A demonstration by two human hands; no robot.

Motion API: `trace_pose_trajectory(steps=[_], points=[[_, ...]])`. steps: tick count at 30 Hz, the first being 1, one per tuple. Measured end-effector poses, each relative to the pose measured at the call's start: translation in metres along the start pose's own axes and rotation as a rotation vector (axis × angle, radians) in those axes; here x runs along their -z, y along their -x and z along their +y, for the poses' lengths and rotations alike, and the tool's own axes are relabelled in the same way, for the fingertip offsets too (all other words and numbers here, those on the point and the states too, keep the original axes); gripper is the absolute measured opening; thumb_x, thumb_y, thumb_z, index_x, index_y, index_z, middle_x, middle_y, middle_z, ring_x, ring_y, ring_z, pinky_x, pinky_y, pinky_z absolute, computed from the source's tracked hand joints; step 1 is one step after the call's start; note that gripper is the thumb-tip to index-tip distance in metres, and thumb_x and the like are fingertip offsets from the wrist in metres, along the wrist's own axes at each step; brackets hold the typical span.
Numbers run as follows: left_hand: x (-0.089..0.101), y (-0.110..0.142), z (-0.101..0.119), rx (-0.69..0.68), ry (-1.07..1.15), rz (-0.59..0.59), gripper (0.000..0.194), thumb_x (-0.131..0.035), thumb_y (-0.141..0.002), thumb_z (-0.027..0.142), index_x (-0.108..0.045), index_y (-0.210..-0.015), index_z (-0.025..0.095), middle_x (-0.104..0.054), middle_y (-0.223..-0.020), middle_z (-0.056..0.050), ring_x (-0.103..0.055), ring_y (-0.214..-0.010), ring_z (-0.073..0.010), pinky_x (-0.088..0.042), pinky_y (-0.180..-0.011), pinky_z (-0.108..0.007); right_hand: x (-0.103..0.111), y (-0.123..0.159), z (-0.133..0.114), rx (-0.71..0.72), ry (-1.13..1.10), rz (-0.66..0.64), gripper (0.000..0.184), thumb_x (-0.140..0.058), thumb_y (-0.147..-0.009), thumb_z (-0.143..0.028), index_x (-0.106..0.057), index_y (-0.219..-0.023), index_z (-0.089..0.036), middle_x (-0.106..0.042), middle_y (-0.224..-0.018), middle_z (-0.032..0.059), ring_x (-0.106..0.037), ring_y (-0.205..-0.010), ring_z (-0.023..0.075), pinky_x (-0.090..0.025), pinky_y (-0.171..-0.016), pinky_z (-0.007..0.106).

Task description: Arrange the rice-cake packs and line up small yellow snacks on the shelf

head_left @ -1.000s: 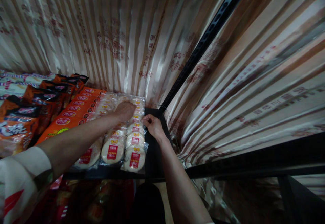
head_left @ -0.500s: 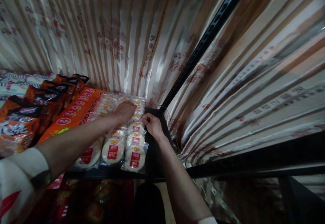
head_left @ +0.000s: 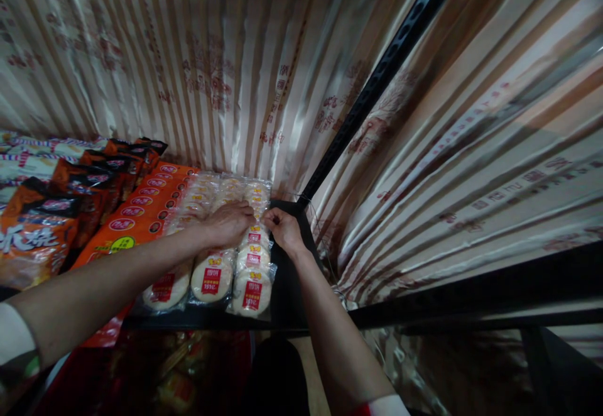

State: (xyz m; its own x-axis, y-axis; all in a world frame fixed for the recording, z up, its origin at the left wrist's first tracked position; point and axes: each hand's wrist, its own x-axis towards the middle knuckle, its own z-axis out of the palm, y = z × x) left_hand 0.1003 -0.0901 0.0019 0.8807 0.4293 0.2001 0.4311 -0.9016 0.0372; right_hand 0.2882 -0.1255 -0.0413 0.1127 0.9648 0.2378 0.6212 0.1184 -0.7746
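Note:
Clear packets of round white rice crackers [head_left: 250,290] with red labels lie in rows on a dark shelf [head_left: 287,290]. My left hand [head_left: 229,223] rests palm down on the cracker packets, fingers curled over them. My right hand [head_left: 282,227] is beside it at the right edge of the same rows, its fingers pinched together on the edge of a packet. The two hands nearly touch.
Orange flat packs [head_left: 136,215] lie left of the crackers, and dark orange snack bags [head_left: 42,227] stand further left. A striped satin curtain [head_left: 226,70] hangs behind and to the right. A black slotted upright [head_left: 377,76] rises from the shelf corner. A lower shelf holds red packs [head_left: 183,372].
My left hand has slid a little toward me along the cracker rows. My right hand has stayed at the right edge of the rows. The view has shifted slightly.

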Motion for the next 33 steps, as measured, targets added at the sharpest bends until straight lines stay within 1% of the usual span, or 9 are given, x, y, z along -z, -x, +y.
trace_pose_trajectory(steps=[6, 10, 16, 20, 22, 24, 26, 29, 33], points=[[-0.001, 0.002, 0.003, 0.009, -0.026, -0.027, 0.021, -0.049, -0.086, 0.018, -0.069, -0.089, 0.016, -0.067, -0.091, -0.009, -0.057, -0.092, -0.0198, -0.044, -0.087, -0.034, -0.002, -0.001, 0.001, -0.007, -0.008, 0.005, 0.015, -0.059, -0.075, -0.036, -0.059, -0.068, -0.022, -0.058, -0.065, -0.0041, -0.052, -0.06, 0.0112, -0.039, -0.06, 0.022], [-0.001, 0.0, 0.004, 0.029, -0.041, -0.029, 0.02, -0.052, -0.085, 0.022, -0.069, -0.092, 0.016, -0.067, -0.094, -0.009, -0.057, -0.094, -0.0205, -0.044, -0.089, -0.035, -0.002, 0.0, 0.002, -0.017, -0.005, 0.017, 0.017, -0.059, -0.075, -0.037, -0.059, -0.067, -0.022, -0.058, -0.065, -0.0041, -0.051, -0.06, 0.011, -0.038, -0.06, 0.022], [-0.003, -0.004, 0.008, 0.077, -0.103, -0.038, 0.017, -0.054, -0.082, 0.016, -0.068, -0.091, 0.014, -0.067, -0.093, -0.01, -0.058, -0.093, -0.0222, -0.045, -0.086, -0.035, -0.005, 0.002, 0.002, -0.043, -0.016, 0.039, 0.015, -0.059, -0.074, -0.037, -0.06, -0.071, -0.022, -0.061, -0.07, -0.0035, -0.054, -0.063, 0.0118, -0.041, -0.063, 0.023], [-0.003, -0.006, 0.009, 0.097, -0.115, -0.053, 0.019, -0.053, -0.083, 0.016, -0.068, -0.093, 0.013, -0.067, -0.096, -0.011, -0.057, -0.096, -0.0236, -0.044, -0.089, -0.036, -0.001, 0.009, -0.006, -0.111, 0.003, 0.136, 0.017, -0.058, -0.074, -0.04, -0.061, -0.078, -0.023, -0.064, -0.076, -0.002, -0.056, -0.067, 0.0133, -0.042, -0.065, 0.024], [-0.002, -0.006, 0.01, 0.099, -0.114, -0.07, 0.019, -0.053, -0.082, 0.016, -0.068, -0.093, 0.013, -0.068, -0.096, -0.011, -0.057, -0.097, -0.0233, -0.043, -0.089, -0.036, 0.002, 0.015, -0.012, -0.167, 0.047, 0.205, 0.018, -0.058, -0.075, -0.041, -0.06, -0.075, -0.023, -0.064, -0.074, -0.0016, -0.056, -0.066, 0.0138, -0.04, -0.064, 0.025], [-0.002, -0.006, 0.01, 0.096, -0.117, -0.072, 0.018, -0.055, -0.082, 0.015, -0.068, -0.093, 0.013, -0.068, -0.097, -0.011, -0.057, -0.097, -0.0232, -0.043, -0.09, -0.036, 0.004, 0.023, -0.017, -0.204, 0.089, 0.245, 0.02, -0.057, -0.076, -0.043, -0.059, -0.072, -0.023, -0.062, -0.07, -0.0014, -0.055, -0.063, 0.0141, -0.038, -0.062, 0.025], [-0.002, -0.006, 0.01, 0.093, -0.121, -0.066, 0.017, -0.055, -0.082, 0.016, -0.069, -0.092, 0.013, -0.068, -0.096, -0.011, -0.057, -0.098, -0.0231, -0.043, -0.089, -0.035, 0.006, 0.032, -0.021, -0.217, 0.113, 0.241, 0.023, -0.055, -0.078, -0.045, -0.059, -0.07, -0.023, -0.061, -0.067, -0.0013, -0.054, -0.061, 0.0145, -0.036, -0.06, 0.026], [-0.002, -0.006, 0.01, 0.091, -0.123, -0.069, 0.018, -0.055, -0.082, 0.016, -0.069, -0.092, 0.013, -0.068, -0.094, -0.011, -0.057, -0.096, -0.0231, -0.044, -0.087, -0.035, 0.007, 0.045, -0.024, -0.229, 0.135, 0.192, 0.026, -0.055, -0.078, -0.048, -0.06, -0.068, -0.024, -0.06, -0.063, -0.0012, -0.053, -0.06, 0.0147, -0.034, -0.057, 0.026], [-0.001, -0.007, 0.012, 0.096, -0.126, -0.084, 0.017, -0.054, -0.082, 0.015, -0.069, -0.09, 0.012, -0.068, -0.094, -0.012, -0.058, -0.095, -0.0229, -0.044, -0.088, -0.035, 0.009, 0.058, -0.025, -0.254, 0.127, 0.106, 0.022, -0.058, -0.077, -0.045, -0.062, -0.071, -0.024, -0.063, -0.067, -0.0013, -0.055, -0.061, 0.0141, -0.035, -0.058, 0.025]])
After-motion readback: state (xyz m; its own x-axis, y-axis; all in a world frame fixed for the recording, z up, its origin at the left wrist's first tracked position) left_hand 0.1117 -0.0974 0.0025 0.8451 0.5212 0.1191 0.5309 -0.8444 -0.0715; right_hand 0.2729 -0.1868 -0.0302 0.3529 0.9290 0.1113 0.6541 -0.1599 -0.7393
